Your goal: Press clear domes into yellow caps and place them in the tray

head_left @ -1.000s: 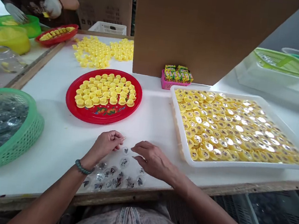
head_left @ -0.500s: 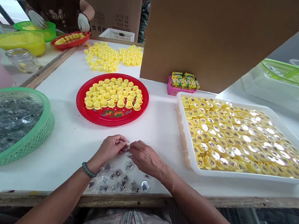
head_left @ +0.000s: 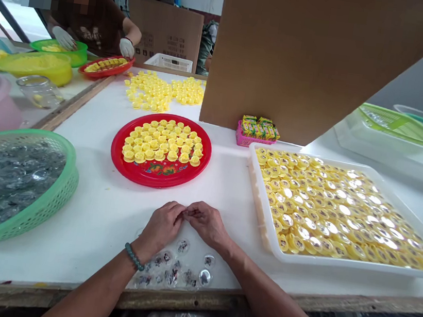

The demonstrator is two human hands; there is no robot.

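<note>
My left hand [head_left: 164, 223] and my right hand [head_left: 205, 223] meet over the white table, fingertips pinched together. Whatever lies between the fingers is hidden by them. Just below, near the table's front edge, several clear round discs with small printed pictures [head_left: 173, 274] lie loose. Ahead of my hands a red tray [head_left: 135, 172] holds rows of small yellow cup-shaped pieces [head_left: 161, 144]. On the right, a white tray [head_left: 263, 238] is filled with yellow pieces that carry shiny printed discs [head_left: 330, 205].
A green basket [head_left: 70, 181] of clear discs stands at left. Behind are loose yellow pieces [head_left: 154, 91], a pink basket [head_left: 254, 142] of small packets and a tall cardboard sheet [head_left: 279, 58]. Across the table, a co-worker's gloved hands [head_left: 127, 48] are over a red tray.
My hands have closed together, the left shifting slightly right, and now hide what was between the fingertips. The whole view has tilted up a little. The co-worker's hands stay near the same containers.
</note>
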